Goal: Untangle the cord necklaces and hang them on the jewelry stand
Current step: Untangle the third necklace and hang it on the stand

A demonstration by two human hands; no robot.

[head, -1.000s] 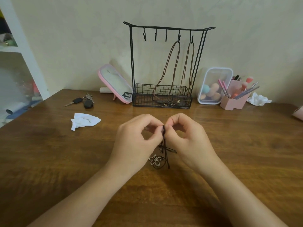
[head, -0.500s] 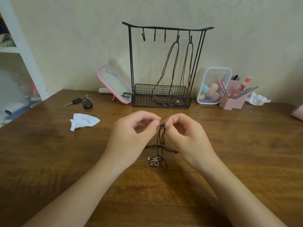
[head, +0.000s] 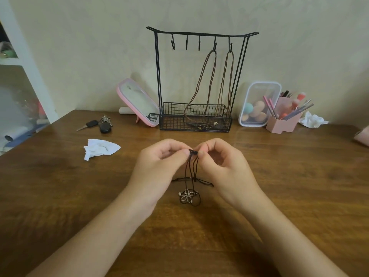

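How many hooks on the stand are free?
3: the left three hooks on the jewelry stand's bar. The right two each hold a brown cord necklace.

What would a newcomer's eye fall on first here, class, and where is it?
The left hand and right hand meet at the centre above the wooden table, pinching a tangled black cord necklace with a flower pendant below. Behind, against the wall, stands the black jewelry stand, two brown cord necklaces hanging from its right-hand hooks.

Table dark wood, slight sheen; jewelry stand matt black metal wire; tissue crumpled paper
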